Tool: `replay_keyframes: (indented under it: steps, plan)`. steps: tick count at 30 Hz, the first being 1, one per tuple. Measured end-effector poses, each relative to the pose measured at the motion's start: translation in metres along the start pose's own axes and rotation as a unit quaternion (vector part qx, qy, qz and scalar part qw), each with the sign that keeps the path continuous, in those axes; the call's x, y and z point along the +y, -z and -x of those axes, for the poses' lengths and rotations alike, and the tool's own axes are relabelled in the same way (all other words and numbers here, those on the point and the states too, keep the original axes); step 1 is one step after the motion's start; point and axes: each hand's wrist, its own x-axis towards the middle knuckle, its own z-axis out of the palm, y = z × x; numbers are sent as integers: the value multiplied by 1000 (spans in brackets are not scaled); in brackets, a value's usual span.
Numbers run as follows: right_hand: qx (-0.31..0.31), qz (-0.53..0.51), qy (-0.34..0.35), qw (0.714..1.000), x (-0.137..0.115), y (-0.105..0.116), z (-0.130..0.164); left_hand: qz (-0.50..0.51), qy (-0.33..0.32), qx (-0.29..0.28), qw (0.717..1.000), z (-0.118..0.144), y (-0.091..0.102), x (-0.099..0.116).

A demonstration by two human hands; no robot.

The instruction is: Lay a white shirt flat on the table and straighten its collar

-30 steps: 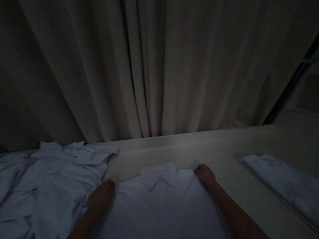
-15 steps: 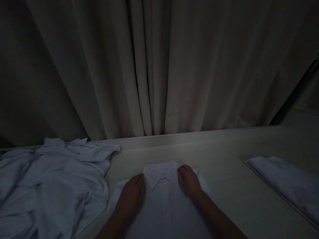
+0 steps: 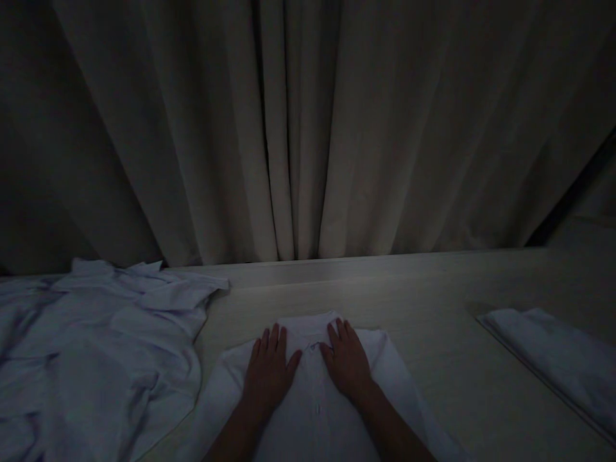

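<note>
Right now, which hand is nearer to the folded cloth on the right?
Right: the right hand rests on the shirt, to the left of the folded cloth and apart from it; the left hand is farther left on the shirt.

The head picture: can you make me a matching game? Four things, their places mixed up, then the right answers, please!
1. Pleated grey-beige fabric curtain
2. Pale collared fabric shirt
3. Crumpled pale cloth heap
4. Folded pale cloth

A. On the right
B. Under the left hand and right hand
C. Hanging across the back
D. On the left

Pairs: 1-C, 2-B, 3-D, 4-A
</note>
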Motion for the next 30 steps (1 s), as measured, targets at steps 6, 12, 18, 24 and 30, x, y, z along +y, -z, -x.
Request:
replay_keyframes:
  steps: [6,12,18,24,30]
  plan:
    - [4,-2,-14,1000,-3,-2,3,13,24,21,999,2,-2,2]
    - [69,-77,-80,991,2,9,-19,80,75,30,994,-12,24,-1]
    - [89,-47,-157,982,8,20,-63,77,155,60,983,-47,39,-4]
    - [101,-67,-157,980,23,3,-64,120,144,47,981,-58,24,-12]
    - [116,-173,-159,965,33,2,-66,220,157,38,962,-63,22,-25]
